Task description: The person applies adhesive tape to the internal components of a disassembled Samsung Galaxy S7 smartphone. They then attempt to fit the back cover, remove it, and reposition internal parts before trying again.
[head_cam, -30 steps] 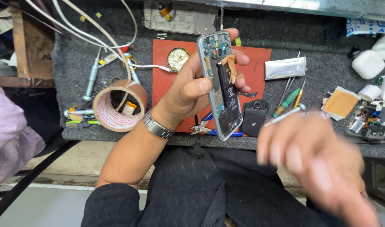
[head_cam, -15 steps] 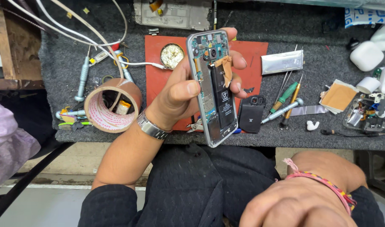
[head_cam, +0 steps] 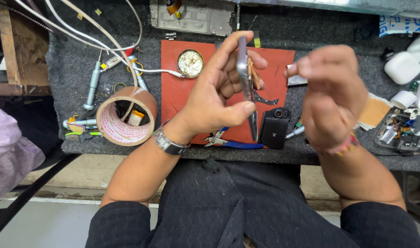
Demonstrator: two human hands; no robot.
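My left hand (head_cam: 219, 98) grips an opened phone (head_cam: 246, 87) and holds it edge-on above the red work mat (head_cam: 182, 98). A small orange strip hangs off the phone's open side. My right hand (head_cam: 331, 94) is raised beside it, blurred, fingers curled together close to the phone's upper part; I cannot tell whether it pinches anything. A metal watch sits on my left wrist and a beaded band on my right.
A big roll of brown tape (head_cam: 126, 116) stands at the mat's left with screwdrivers and white cables. A round tin (head_cam: 190, 63) and a black phone part (head_cam: 274, 127) lie on the mat. White cases (head_cam: 402, 67) and small parts fill the right side.
The left hand has turned the phone from face-up to edge-on. The right hand rose from my lap to beside the phone.
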